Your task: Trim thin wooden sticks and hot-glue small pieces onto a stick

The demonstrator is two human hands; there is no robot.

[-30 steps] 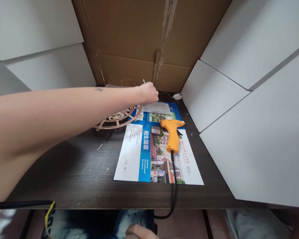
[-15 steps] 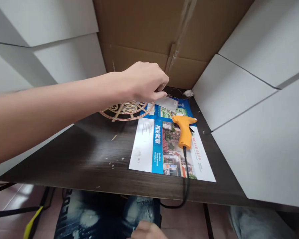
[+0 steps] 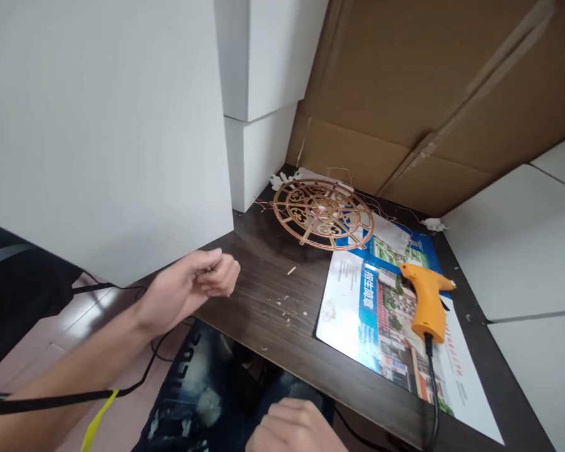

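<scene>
My left hand is over the front left edge of the table, its fingers curled in and thumb along the top; nothing shows in it. My right hand is low over my lap, closed with knuckles up, and its inner side is hidden. Farther back stands a round gold openwork lattice frame, with thin wires around it. To the right, an orange glue gun lies on a printed brochure. Neither hand touches these things.
The dark table has small scraps on it. White boxes line the left, and another white box stands on the right. Cardboard closes the back. A black cord runs from the glue gun past the front edge.
My left hand has drawn back from the far side of the table to its front left edge, uncovering the lattice frame. The view has turned left. My right hand stays low by my lap.
</scene>
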